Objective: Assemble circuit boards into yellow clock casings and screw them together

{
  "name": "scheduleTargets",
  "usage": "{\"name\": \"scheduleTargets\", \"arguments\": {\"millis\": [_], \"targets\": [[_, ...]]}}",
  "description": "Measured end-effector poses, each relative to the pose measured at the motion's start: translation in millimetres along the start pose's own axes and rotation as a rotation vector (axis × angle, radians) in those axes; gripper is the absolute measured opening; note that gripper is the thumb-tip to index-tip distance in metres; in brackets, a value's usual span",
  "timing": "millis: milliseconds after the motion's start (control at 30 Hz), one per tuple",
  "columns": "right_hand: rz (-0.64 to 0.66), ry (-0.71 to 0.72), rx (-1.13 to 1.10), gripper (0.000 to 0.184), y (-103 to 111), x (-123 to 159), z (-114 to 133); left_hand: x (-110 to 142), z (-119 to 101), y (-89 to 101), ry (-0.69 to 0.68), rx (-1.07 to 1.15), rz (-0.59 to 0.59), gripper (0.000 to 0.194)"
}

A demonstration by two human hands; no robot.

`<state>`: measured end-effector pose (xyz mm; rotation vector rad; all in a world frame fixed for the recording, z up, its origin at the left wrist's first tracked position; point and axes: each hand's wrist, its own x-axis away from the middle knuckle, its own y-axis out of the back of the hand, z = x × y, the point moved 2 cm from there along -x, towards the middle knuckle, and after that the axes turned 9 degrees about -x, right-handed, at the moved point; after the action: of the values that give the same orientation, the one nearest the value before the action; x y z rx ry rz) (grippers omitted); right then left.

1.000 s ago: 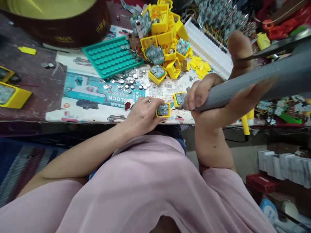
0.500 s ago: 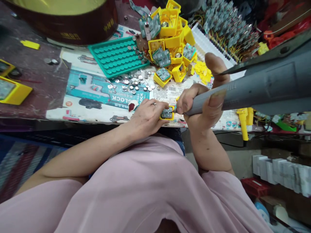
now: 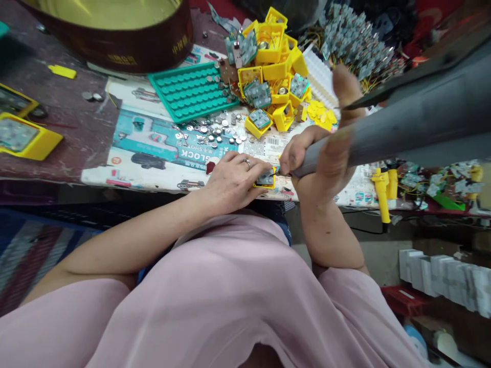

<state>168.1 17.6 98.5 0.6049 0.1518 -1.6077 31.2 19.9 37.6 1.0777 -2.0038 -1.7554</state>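
My left hand (image 3: pixel 237 180), with a ring on one finger, is closed on a small yellow case (image 3: pixel 271 185) at the front of the table. A grey circuit board (image 3: pixel 264 178) sits inside that case, partly hidden by my fingers. My right hand (image 3: pixel 322 153) is wrapped round a grey electric screwdriver (image 3: pixel 391 138), its thumb raised along a dark lever. The thin tip of the screwdriver points left and meets the board in the case. Just beyond my left hand, several button cells (image 3: pixel 218 138) lie scattered on the printed sheet.
A green tray (image 3: pixel 192 94) lies behind the button cells. Yellow cases with boards are heaped at a pile (image 3: pixel 274 66) beside it. A brown round tin (image 3: pixel 126 46) stands at back left. A yellow-handled tool (image 3: pixel 381 194) hangs at the table edge on the right.
The view has shifted slightly, so the table's things appear a little further right. The screwdriver and my right thumb have tilted slightly; both hands keep their hold at the yellow case.
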Motion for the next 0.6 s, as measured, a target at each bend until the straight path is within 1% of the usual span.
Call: {"name": "scheduleTargets", "arguments": {"millis": [33,67,133,200,233,267,300,333,400,433,500,567,600], "targets": [[-0.076,0.033,-0.090,0.063,5,-2,4,-1,-1,2.0,-0.003,0.002,0.003,0.043],[-0.115,0.055,-0.147,0.064,11,-4,7,-2,-1,4.1,0.000,-0.001,0.003,0.047],[-0.091,0.056,-0.162,0.067,25,-9,10,-7,-3,8.5,0.003,-0.032,0.015,0.050],[-0.070,0.035,-0.179,0.070,39,-12,10,-14,-5,13.2,-0.021,-0.096,0.078,0.044],[-0.098,0.028,-0.213,0.070,45,-12,9,-19,-6,15.7,-0.042,-0.135,0.128,0.040],[-0.167,0.038,-0.270,0.067,50,-13,8,-23,-7,18.2,-0.065,-0.171,0.183,0.036],[-0.250,0.063,-0.344,0.060,54,-12,8,-27,-8,20.8,-0.087,-0.201,0.237,0.034],[-0.335,0.087,-0.417,0.049,56,-11,6,-30,-8,23.4,-0.103,-0.224,0.281,0.032],[-0.450,0.173,-0.540,0.015,59,-8,3,-35,-9,27.8,-0.111,-0.257,0.331,0.031],[-0.445,0.215,-0.574,0.007,61,-7,2,-37,-10,29.3,-0.110,-0.269,0.336,0.032],[-0.418,0.283,-0.579,0.018,66,-6,-1,-37,-10,30.4,-0.110,-0.293,0.320,0.036],[-0.428,0.279,-0.500,0.023,77,-6,-5,-34,-9,29.2,-0.118,-0.304,0.273,0.038],[-0.441,0.248,-0.437,0.021,83,-6,-6,-32,-7,28.0,-0.121,-0.300,0.239,0.039]]}}
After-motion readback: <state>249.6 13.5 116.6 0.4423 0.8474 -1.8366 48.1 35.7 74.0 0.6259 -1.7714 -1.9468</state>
